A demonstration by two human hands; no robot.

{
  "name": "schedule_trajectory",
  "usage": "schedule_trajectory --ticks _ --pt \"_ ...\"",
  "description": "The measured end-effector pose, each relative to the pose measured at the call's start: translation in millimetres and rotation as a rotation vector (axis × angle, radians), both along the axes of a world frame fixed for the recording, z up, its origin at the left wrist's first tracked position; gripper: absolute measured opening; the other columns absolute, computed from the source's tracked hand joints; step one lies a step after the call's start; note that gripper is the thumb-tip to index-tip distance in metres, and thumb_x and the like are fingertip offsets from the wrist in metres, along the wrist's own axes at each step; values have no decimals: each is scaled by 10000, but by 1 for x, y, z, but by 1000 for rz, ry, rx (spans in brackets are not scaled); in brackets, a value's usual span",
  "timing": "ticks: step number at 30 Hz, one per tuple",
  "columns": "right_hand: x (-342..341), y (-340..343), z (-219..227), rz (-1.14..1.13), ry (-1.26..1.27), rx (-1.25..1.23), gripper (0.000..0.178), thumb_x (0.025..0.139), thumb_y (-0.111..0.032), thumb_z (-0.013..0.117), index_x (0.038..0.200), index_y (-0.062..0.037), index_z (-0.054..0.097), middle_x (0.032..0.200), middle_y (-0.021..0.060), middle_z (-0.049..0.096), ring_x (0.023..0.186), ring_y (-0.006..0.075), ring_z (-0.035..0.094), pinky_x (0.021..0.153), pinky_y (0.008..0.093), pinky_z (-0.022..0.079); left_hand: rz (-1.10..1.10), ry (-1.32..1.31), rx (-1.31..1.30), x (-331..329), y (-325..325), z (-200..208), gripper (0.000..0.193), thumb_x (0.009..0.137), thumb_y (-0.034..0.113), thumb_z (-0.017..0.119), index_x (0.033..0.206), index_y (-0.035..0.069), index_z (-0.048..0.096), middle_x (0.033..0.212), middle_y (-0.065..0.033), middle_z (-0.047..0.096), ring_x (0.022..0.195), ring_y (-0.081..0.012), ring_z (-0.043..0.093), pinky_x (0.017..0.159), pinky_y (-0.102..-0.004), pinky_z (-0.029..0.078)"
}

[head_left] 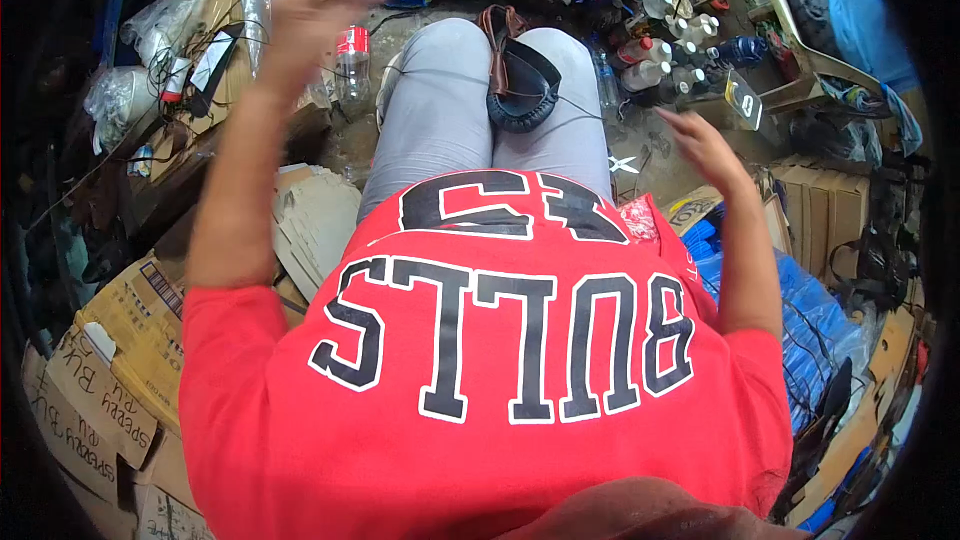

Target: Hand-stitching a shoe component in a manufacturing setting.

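A dark shoe (525, 90) with a padded black rim and a brown leather part rests between my knees. Thin dark thread (575, 105) runs out from it to the right, and another length crosses my left thigh. My left hand (325, 15) is raised at the upper left, above a clear bottle with a red label; motion smears its fingers. Out to the right of my knees, my right hand (708, 148) is held up with its fingers drawn together, and the thread leads toward its fingertips. Where the thread ends at either hand is too fine to make out.
A red-labelled bottle (352, 65) stands left of my knees. Several small capped bottles (660, 50) crowd the far right by a pale plastic chair frame (790, 20). Scissors (623, 165) lie beside my right thigh. Cardboard (120, 340) piles up at left; blue plastic (800, 310) at right.
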State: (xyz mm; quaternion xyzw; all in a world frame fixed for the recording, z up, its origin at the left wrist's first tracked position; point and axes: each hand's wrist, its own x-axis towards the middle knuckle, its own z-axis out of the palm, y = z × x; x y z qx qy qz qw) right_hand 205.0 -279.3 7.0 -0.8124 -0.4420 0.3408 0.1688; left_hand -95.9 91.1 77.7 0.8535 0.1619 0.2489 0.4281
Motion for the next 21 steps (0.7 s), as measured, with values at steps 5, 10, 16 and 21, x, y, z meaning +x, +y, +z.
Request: schedule_trajectory --ticks 5,10,16,21 --pt "-60 90 2 -146 477 365 143 793 -38 646 935 -29 661 869 11 616 806 91 553 744 236 452 -497 185 128 82 -83 -65 217 769 109 676 983 76 667 954 -97 612 885 -250 595 779 -324 469" --pt "-61 97 -25 -141 449 395 127 777 -37 664 903 -35 660 887 6 602 834 88 543 758 237 437 -579 353 61 100 -79 -73 203 779 172 690 945 58 666 908 -79 598 849 -225 593 764 -319 467" --pt "-66 97 -32 -74 433 440 116 774 -36 672 890 -40 666 867 15 595 828 93 544 761 239 434 -625 390 -202 101 -74 -85 192 791 177 691 926 42 671 885 -45 591 874 -161 561 809 -296 435" --pt "-82 96 -36 -142 439 503 108 775 -26 665 882 -34 666 852 21 598 792 105 563 714 247 452 -671 445 -451 100 -71 -89 222 799 178 679 969 35 670 896 -53 615 898 -152 556 832 -276 418"
